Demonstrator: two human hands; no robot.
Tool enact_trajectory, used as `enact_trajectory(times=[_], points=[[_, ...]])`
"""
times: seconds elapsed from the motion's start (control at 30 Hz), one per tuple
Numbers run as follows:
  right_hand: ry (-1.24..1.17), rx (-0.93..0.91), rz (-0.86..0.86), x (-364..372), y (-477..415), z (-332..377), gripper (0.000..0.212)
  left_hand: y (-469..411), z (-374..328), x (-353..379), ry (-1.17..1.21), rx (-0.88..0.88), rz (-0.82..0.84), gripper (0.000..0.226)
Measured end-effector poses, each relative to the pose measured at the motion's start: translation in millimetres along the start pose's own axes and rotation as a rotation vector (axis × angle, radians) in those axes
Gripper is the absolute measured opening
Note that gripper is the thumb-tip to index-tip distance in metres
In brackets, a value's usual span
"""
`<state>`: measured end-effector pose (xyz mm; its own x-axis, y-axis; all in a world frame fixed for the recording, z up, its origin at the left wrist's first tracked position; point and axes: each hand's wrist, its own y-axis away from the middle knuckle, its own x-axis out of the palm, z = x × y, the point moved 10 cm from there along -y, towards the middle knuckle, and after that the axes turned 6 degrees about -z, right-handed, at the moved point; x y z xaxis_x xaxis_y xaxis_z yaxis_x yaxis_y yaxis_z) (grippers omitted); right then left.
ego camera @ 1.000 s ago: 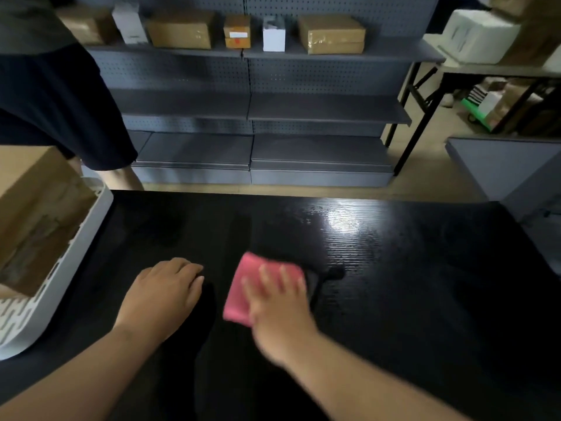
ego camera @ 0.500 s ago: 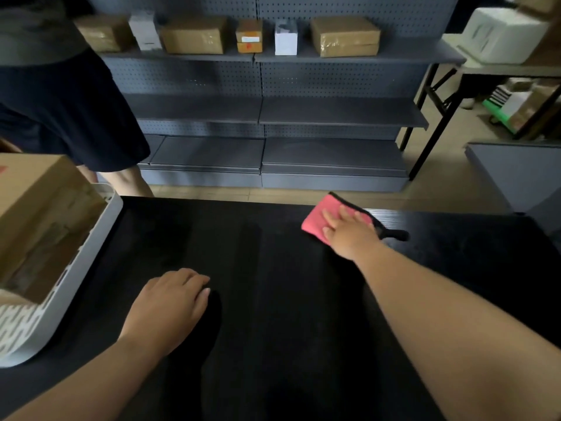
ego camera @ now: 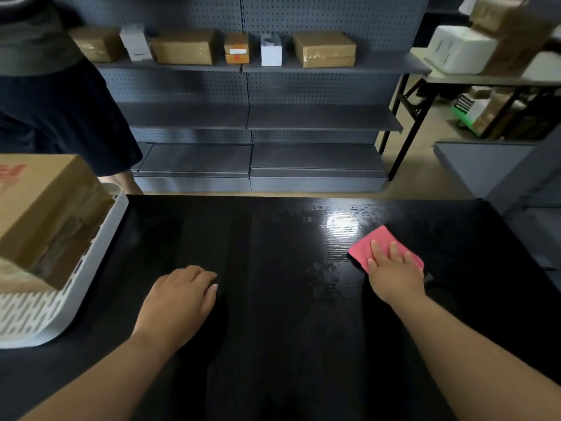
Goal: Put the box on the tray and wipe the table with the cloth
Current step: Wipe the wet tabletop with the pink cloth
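Observation:
A brown cardboard box (ego camera: 45, 208) lies tilted in the white perforated tray (ego camera: 100, 253) at the left edge of the black table (ego camera: 273, 299). A pink cloth (ego camera: 368, 243) lies flat on the table at the right, near a bright glare spot. My right hand (ego camera: 394, 275) presses on the cloth with straight, spread fingers and covers its near half. My left hand (ego camera: 179, 296) rests palm down on the bare table left of centre, fingers loosely bent, holding nothing.
A person in dark clothes (ego camera: 60, 110) stands at the table's far left corner behind the tray. Grey pegboard shelves (ego camera: 249, 117) with several boxes stand beyond the table. A folding table (ego camera: 485, 77) with cartons is at the back right.
My right hand has slid the cloth from the table's centre out to the far edge, then back towards me and to the right. My left hand has stayed in place.

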<state>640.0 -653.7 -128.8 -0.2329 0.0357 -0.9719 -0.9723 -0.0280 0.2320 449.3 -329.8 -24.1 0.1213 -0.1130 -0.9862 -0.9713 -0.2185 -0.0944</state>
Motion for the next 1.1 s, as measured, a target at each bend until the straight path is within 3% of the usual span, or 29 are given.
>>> enact_trajectory(times=[0.13,0.23,0.37,0.47,0.53,0.57,0.63,0.67,0.77,0.87,1.03,1.1], points=[[-0.045,-0.063,0.023,12.9,101.7,59.1,0.053,32.1,6.7,-11.8,0.004,0.023,-0.009,0.040],[-0.040,-0.277,0.003,33.6,192.1,139.9,0.053,60.8,19.7,-22.5,-0.013,0.031,-0.030,0.039],[0.034,-0.614,0.115,68.3,290.3,210.8,0.050,98.5,33.4,-31.8,-0.074,0.053,-0.053,0.029],[0.077,-0.697,-0.112,41.9,296.7,187.7,0.041,125.3,37.3,-41.4,-0.086,0.082,-0.079,0.025],[0.178,-0.592,-0.177,32.9,273.8,131.2,0.031,142.7,38.9,-47.2,-0.069,0.098,-0.084,0.024],[0.211,-0.481,-0.112,34.6,258.9,92.3,0.034,150.7,40.3,-49.9,-0.059,0.107,-0.089,0.025],[0.258,-0.294,-0.021,40.4,232.7,24.6,0.056,165.3,45.8,-56.3,-0.068,0.122,-0.106,0.026],[0.268,-0.212,-0.001,48.1,223.6,-3.7,0.058,171.7,49.7,-58.7,-0.076,0.125,-0.106,0.028],[0.101,0.093,0.038,67.5,232.2,-29.5,0.064,188.2,63.4,-65.2,-0.094,0.123,-0.108,0.033],[-0.028,0.084,-0.039,78.0,265.9,44.2,0.061,199.7,77.2,-71.6,-0.083,0.110,-0.117,0.035],[-0.038,-0.313,0.023,78.8,368.2,220.7,0.057,207.1,93.6,-73.4,-0.064,0.080,-0.134,0.027],[0.025,-0.467,0.079,87.9,391.4,255.1,0.058,207.7,95.8,-72.6,-0.067,0.077,-0.141,0.027]])
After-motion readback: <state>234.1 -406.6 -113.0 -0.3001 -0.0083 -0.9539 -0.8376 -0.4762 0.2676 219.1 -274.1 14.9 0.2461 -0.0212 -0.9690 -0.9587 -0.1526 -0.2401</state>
